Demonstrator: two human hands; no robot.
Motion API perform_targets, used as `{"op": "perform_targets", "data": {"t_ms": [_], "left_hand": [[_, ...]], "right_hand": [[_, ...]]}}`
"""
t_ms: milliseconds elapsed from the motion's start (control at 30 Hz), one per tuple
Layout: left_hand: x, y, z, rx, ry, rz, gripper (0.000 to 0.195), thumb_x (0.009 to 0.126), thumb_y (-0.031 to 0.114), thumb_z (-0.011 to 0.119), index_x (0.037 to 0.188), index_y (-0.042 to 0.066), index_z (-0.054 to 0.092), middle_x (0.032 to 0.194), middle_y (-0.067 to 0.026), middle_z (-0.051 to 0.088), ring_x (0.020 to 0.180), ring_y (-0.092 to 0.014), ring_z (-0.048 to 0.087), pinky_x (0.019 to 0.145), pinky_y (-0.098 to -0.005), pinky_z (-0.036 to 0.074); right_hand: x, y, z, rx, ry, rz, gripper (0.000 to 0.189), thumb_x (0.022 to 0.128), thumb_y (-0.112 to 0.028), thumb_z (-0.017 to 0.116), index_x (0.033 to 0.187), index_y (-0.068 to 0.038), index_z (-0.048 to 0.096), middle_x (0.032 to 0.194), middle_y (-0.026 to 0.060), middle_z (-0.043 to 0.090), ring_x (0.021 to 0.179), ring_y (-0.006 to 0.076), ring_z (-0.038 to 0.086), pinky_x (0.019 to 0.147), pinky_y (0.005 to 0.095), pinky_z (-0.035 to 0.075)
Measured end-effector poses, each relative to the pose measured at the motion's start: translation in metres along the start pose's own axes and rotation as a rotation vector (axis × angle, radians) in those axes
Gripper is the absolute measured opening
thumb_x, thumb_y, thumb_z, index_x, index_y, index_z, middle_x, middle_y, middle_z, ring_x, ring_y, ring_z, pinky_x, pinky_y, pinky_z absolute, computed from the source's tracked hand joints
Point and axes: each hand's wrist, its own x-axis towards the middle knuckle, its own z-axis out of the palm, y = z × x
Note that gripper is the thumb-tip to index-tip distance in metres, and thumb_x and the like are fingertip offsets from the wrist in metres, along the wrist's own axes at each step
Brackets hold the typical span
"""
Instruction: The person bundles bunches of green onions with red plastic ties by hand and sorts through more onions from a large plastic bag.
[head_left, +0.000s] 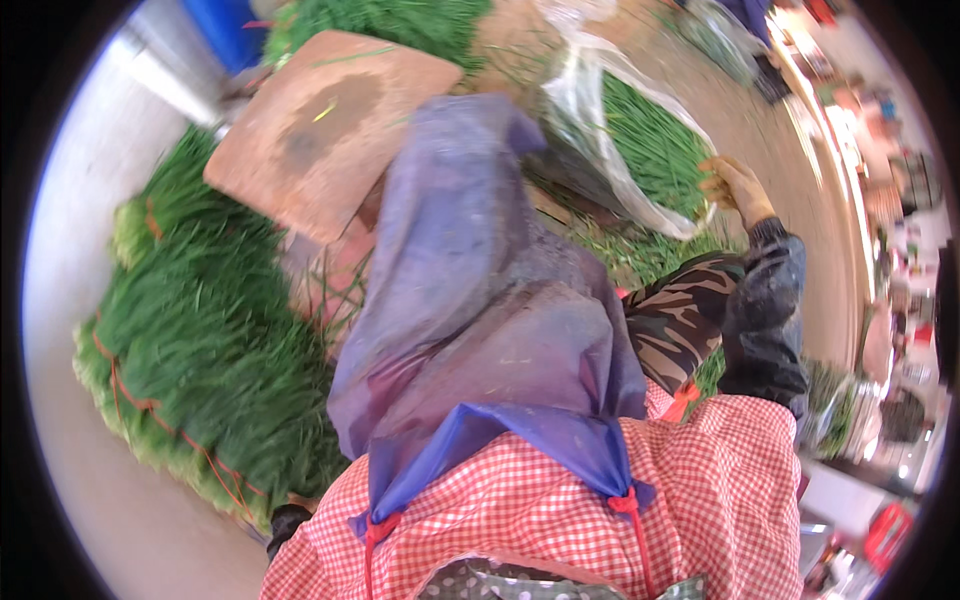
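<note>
My right hand (736, 189), in a tan glove, is at the right rim of a clear plastic bag (616, 154). Its fingertips reach over long green leaves (652, 142), which look like garlic chives, lying inside the bag. Blur leaves it unsettled whether the fingers grip the rim. At the lower left, only a sliver of my left hand (303, 501) shows past a black cuff. It lies against a big heap of similar leafy bundles (217, 337) bound with orange-red twine (146, 405); its fingers are hidden.
A square pinkish board (337, 127) with a wet patch lies ahead, with more green leaves (390, 26) behind it. My blue plastic apron (487, 300) covers my lap. A blue container (225, 34) is at the upper left. Another filled plastic bag (720, 45) lies near a person's dark clothing (750, 15).
</note>
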Motion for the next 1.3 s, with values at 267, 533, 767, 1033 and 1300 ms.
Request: {"op": "perform_targets", "data": {"t_ms": [267, 533, 767, 1033, 1300], "left_hand": [[-0.149, 0.395, -0.229, 0.314, -0.221, 0.481, 0.041, 0.095, 0.021, 0.054, 0.132, 0.004, 0.053, 0.111, -0.0216, 0.064, 0.105, -0.026, 0.061, 0.091, -0.0369, 0.049], [-0.18, 0.647, -0.205, -0.337, 0.612, 1.189, 0.048, 0.103, 0.022, 0.039, 0.144, -0.002, 0.038, 0.139, -0.017, 0.048, 0.132, -0.025, 0.043, 0.11, -0.0354, 0.03], [-0.194, 0.754, -0.184, 0.03, 0.712, 1.101, 0.052, 0.102, 0.033, 0.037, 0.144, 0.003, 0.04, 0.146, -0.0158, 0.043, 0.133, -0.027, 0.042, 0.113, -0.0391, 0.029], [-0.16, 0.804, -0.192, -0.181, 0.554, 1.09, 0.051, 0.101, 0.035, 0.039, 0.144, 0.007, 0.042, 0.145, -0.0126, 0.044, 0.13, -0.022, 0.046, 0.11, -0.0367, 0.036], [-0.164, 0.811, -0.196, -0.054, 0.56, 1.295, 0.046, 0.103, 0.026, 0.04, 0.143, 0.005, 0.042, 0.143, -0.0138, 0.047, 0.13, -0.024, 0.045, 0.111, -0.0352, 0.031]], "right_hand": [[0.104, 0.05, 0.157, 0.149, -0.343, 0.185, 0.037, 0.094, -0.03, 0.057, 0.124, -0.008, 0.056, 0.101, 0.0095, 0.065, 0.082, 0.0191, 0.063, 0.066, 0.0326, 0.052], [0.242, 0.069, 0.368, -0.062, -0.33, -0.107, 0.058, 0.086, -0.036, 0.055, 0.134, -0.003, 0.053, 0.133, 0.0247, 0.055, 0.125, 0.0368, 0.051, 0.104, 0.0405, 0.04], [0.259, 0.016, 0.374, 0.116, -0.321, -0.323, 0.055, 0.089, -0.043, 0.054, 0.126, -0.003, 0.055, 0.122, 0.0259, 0.06, 0.117, 0.0393, 0.057, 0.101, 0.0462, 0.042], [0.227, 0.212, 0.318, 0.039, -0.277, 0.265, 0.051, 0.09, -0.037, 0.055, 0.127, -0.003, 0.053, 0.121, 0.0267, 0.06, 0.114, 0.0416, 0.057, 0.102, 0.046, 0.042], [0.079, 0.467, 0.003, -0.328, 0.495, 0.595, 0.043, 0.09, -0.034, 0.055, 0.125, -0.009, 0.056, 0.113, 0.0226, 0.064, 0.105, 0.0388, 0.061, 0.088, 0.0468, 0.049]]}}
